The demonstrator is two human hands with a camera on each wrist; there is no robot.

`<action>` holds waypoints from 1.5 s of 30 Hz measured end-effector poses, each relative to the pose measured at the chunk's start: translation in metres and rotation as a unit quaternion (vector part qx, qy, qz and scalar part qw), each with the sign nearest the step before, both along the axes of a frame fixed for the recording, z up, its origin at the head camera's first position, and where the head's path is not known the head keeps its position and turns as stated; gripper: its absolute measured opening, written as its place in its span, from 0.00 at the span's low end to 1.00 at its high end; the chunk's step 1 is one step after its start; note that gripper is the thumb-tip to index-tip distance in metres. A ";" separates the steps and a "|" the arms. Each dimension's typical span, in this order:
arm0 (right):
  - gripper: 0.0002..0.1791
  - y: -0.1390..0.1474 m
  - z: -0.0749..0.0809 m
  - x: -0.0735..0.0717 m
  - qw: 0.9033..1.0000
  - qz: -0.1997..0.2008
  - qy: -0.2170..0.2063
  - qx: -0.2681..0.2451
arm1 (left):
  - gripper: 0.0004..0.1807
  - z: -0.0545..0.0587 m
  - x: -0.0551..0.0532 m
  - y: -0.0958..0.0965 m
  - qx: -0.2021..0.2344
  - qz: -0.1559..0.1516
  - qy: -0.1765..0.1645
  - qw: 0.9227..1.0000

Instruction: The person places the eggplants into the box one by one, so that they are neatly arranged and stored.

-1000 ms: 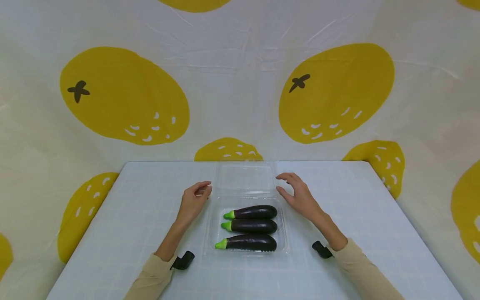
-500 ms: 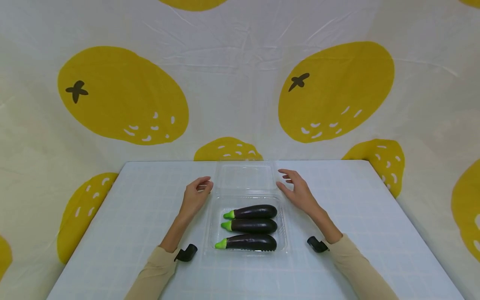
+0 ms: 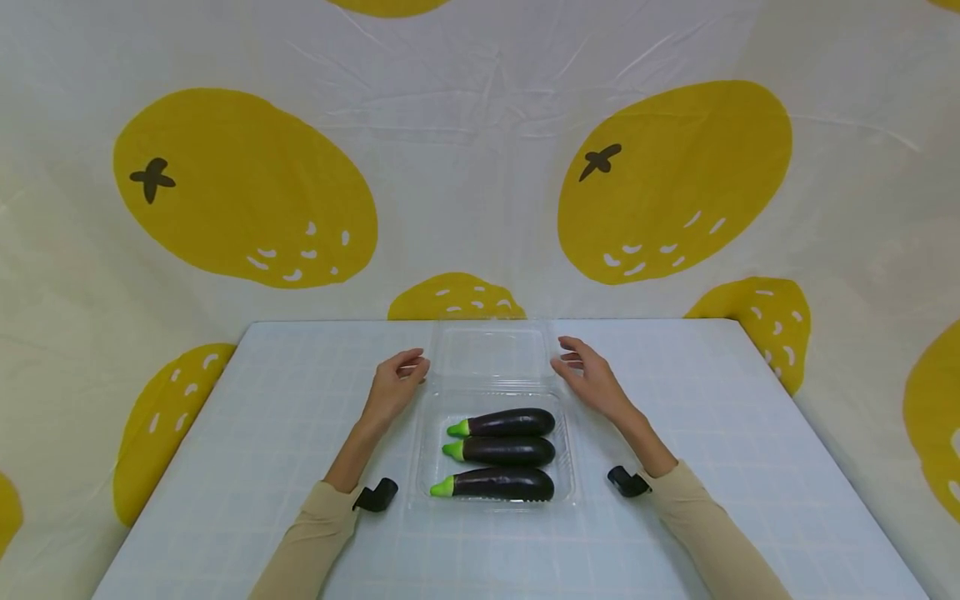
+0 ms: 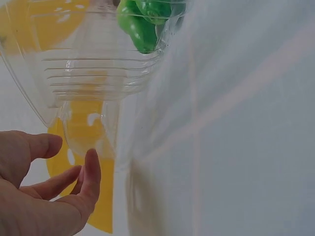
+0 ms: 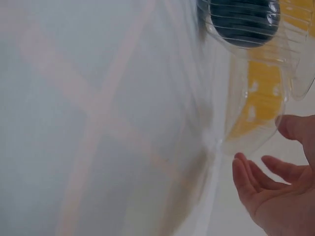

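Note:
Three dark purple eggplants with green tips, the far one [image 3: 517, 422], the middle one [image 3: 513, 452] and the near one [image 3: 506, 483], lie side by side in the base of a clear plastic clamshell box [image 3: 487, 507]. Its lid [image 3: 491, 350] is folded back flat behind the base. My left hand [image 3: 393, 386] is beside the lid's left edge, fingers loosely bent, thumb apart from them in the left wrist view. On the other side, my right hand [image 3: 596, 383] has its thumb tip right at the lid's edge and its fingers spread off it. Neither hand grips anything.
A pale checked cloth covers the table [image 3: 300, 367], whose back edge lies just behind the lid. Behind hangs a white curtain [image 3: 465, 167] with large yellow fruit prints. Each wrist carries a small black camera, the left camera [image 3: 377, 495] and the right camera [image 3: 627, 482].
Both hands have moved slightly forward and inward toward the lid's sides, and the right thumb and fingers have drawn a little closer together. The box and eggplants have stayed in place.

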State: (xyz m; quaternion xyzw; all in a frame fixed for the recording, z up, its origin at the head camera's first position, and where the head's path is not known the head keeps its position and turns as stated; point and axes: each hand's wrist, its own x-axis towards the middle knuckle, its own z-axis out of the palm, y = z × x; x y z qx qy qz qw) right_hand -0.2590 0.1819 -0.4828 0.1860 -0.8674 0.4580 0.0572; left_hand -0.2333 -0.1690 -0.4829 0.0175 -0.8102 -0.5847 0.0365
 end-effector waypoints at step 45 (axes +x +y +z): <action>0.26 -0.001 0.021 -0.002 0.999 -0.013 0.042 -0.023 | 0.22 0.016 0.005 0.002 0.008 -0.003 0.036 0.999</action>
